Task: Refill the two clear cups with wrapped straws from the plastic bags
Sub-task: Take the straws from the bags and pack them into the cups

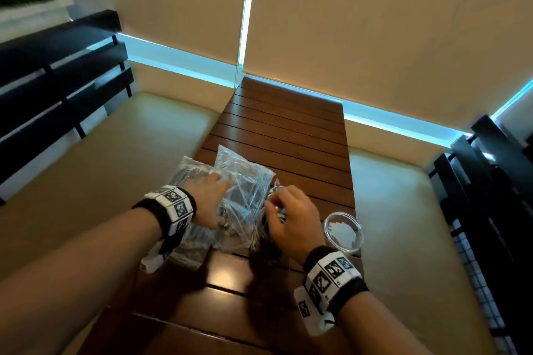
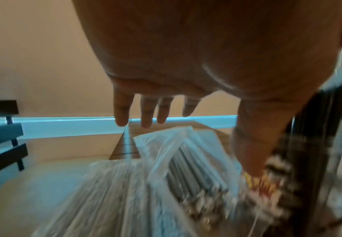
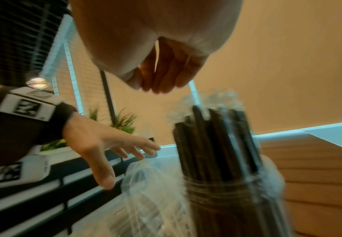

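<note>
Hands over crinkled clear plastic bags of wrapped straws on a slatted brown wooden table.

Left hand (image 1: 208, 199), fingers spread straight, hovers over the two bags (image 1: 243, 196) at the table's (image 1: 288, 135) left edge. Right hand (image 1: 291, 220), fingers curled loosely and holding nothing that shows, is above a clear cup packed with dark wrapped straws (image 3: 216, 160). Just right stands a second clear round cup (image 1: 343, 232), near the right edge.
</note>
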Demonstrator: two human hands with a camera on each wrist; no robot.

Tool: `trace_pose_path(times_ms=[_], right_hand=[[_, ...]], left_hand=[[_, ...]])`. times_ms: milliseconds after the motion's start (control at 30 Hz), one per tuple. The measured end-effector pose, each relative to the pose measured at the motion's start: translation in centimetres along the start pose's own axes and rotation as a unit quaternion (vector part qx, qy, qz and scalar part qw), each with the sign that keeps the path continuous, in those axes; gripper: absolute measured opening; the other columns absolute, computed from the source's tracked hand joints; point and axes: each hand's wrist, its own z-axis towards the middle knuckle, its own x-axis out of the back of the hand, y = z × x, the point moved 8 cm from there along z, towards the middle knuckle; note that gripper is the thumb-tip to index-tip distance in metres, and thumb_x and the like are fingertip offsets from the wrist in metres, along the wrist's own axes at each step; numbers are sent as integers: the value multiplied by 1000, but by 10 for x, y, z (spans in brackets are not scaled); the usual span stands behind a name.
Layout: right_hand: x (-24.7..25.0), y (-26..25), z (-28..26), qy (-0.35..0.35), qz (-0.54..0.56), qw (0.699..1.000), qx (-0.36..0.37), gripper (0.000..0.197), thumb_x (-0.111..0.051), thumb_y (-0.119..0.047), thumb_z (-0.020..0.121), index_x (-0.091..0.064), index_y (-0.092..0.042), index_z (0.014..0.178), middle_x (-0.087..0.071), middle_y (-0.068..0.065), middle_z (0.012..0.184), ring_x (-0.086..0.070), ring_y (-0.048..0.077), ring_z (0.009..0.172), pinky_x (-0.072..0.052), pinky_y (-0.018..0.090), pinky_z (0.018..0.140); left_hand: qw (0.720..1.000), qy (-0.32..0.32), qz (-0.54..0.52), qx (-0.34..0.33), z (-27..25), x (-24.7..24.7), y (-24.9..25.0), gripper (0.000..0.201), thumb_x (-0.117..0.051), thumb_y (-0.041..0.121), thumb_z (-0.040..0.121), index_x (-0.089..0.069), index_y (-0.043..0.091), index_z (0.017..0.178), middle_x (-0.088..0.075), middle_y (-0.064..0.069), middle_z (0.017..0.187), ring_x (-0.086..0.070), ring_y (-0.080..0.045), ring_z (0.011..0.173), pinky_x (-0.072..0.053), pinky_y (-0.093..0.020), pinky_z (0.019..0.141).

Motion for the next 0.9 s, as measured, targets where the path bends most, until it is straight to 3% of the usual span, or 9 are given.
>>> trace_pose_path(times_ms=[100,200,300,433,533,667,733,833,900], right_hand=[[-55,-33,-4,-204,-19,978,42,18,-55,-26,92,-62,-16,80,-56,-2,78,-51,15,69,-41,27,63],[-106,-41,-16,-345,-42,937,30,18,-53,-14,84,-58,-18,67,-61,11,75,-56,30,69,-44,32,64],[-142,-38,-21,-396,-25,917,-35,13,-51,-9,82,-62,-13,77,-66,19,87,-61,37,83,-44,32,70],[-177,-25,-14,-369,-28,923,-103,41,-61,-23,86,-55,-14,125,-57,8,123,-55,29,116,-46,40,99],[-182,-8,4,-306,-132,931,-152,37,-57,-27,92,-52,-16,126,-56,4,126,-55,23,117,-47,35,99],[-199,1,6,-452,-169,852,-204,34,-56,-17,97,-54,-8,130,-56,11,132,-58,21,111,-49,30,91],[-221,5,-2,-518,-158,816,-202,38,-47,-13,102,-47,0,138,-53,12,131,-55,9,89,-42,17,76],[-231,10,-8,-561,-229,777,-171,40,-42,-11,103,-39,7,139,-45,10,143,-47,18,127,-34,22,93],[-230,8,-8,-587,-206,765,-167,39,-40,-10,104,-43,3,140,-45,17,145,-42,28,135,-35,29,99]], left_hand=[[998,-29,20,50,1,-32,-19,105,-75,46,71,-10,26,151,-26,-15,150,-40,-37,134,-42,-47,105],[996,36,-23,76,-1,-29,-28,37,-56,22,89,-46,18,124,-50,-13,127,-57,-36,112,-50,-46,90],[990,93,-77,74,-5,-17,-29,10,-51,15,90,-56,15,98,-62,-11,108,-62,-32,96,-53,-44,82],[979,149,-136,41,-17,4,-15,8,-52,10,92,-58,10,96,-65,-11,102,-63,-31,93,-52,-37,78],[978,151,-144,19,-30,7,-3,6,-52,12,94,-57,12,98,-63,-9,105,-61,-27,94,-46,-33,74],[981,97,-170,6,-35,-10,0,9,-55,11,91,-51,19,91,-63,-8,102,-61,-26,87,-46,-32,70],[983,77,-165,-4,-35,-16,-3,11,-58,11,88,-52,19,92,-64,-9,101,-63,-29,90,-52,-37,75],[986,69,-155,-9,-36,-20,-8,16,-57,8,86,-46,19,86,-63,-10,97,-62,-31,88,-54,-39,75],[986,64,-153,-13,-36,-21,-9,17,-57,8,87,-44,19,86,-62,-10,97,-61,-30,87,-52,-37,74]])
